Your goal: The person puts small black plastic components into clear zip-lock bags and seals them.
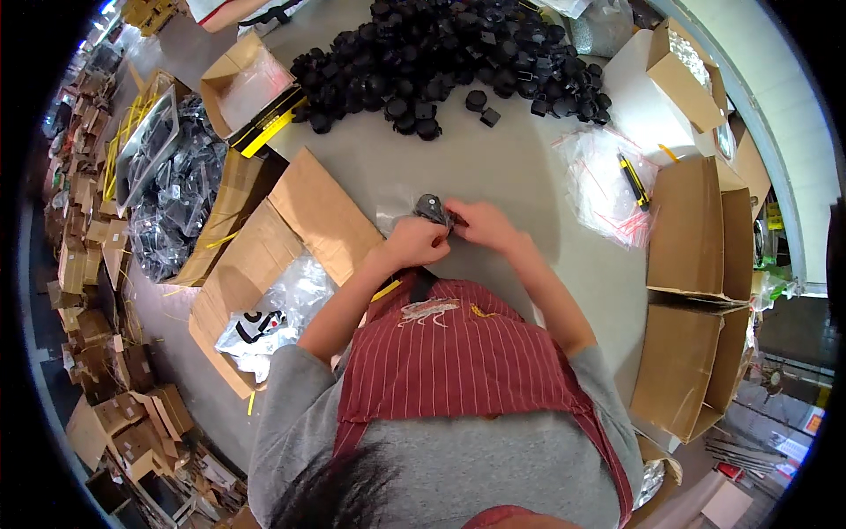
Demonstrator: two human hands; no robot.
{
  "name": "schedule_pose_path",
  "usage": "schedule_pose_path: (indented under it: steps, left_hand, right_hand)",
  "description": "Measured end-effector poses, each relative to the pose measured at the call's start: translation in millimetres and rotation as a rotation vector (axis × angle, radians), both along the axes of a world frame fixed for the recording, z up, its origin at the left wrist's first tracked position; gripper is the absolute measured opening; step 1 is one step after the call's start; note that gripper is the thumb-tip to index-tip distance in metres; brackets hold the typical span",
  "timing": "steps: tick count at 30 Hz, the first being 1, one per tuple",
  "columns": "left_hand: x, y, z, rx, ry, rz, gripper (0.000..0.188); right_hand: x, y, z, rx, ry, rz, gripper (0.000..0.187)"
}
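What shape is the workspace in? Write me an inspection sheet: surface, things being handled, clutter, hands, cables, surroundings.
Surface: grey table, bare between the hands and the pile.
Things handled: dark part at the hands, clear plastic beside it; large pile of black parts at the far side.
Clutter: clear bags on the right, with a yellow-and-black cutter on them; crumpled plastic by an opened carton on the left.
Hands: left hand and right hand meet at the part, fingers bent; exact grip unclear.
Cables: nothing seen.
Surroundings: bagged parts at left, open boxes at right.
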State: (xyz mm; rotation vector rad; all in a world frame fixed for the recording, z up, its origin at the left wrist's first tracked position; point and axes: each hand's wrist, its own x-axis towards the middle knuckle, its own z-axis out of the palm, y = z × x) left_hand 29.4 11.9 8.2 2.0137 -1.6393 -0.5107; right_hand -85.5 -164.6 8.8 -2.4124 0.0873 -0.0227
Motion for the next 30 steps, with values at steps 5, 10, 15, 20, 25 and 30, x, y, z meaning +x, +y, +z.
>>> schedule_pose_path:
  steps: [5,10,15,20,25,30]
  left_hand:
    - [0,2,-1,-0.047,-0.092,0.058,0.021]
    - [-8,7,4,-0.133,-0.263,0.290,0.019]
    - [-16,11,3,0.016,-0.327,0.388,0.021]
    - [-16,1,27,-0.283,-0.395,0.419,0.045]
    - [-2,-10,16,-0.368,-0.420,0.285,0.048]
    - [9,-18,-4,-0.437,-0.449,0.203,0.040]
  right_hand:
    - [4,6,-25,-0.166,-0.117,-0.046,0.017]
    - [10,23,-36,-0.219,-0.162,-0.288,0.021]
    - [12,26,-30,-0.289,-0.123,-0.310,0.026]
    - [7,27,-28,-0.505,-0.138,-0.329,0.015]
    - [9,17,-13,-0.485,-0.333,-0.267,0.025]
    - [11,3,-24,-0.318,-0.454,-0.205,0.030]
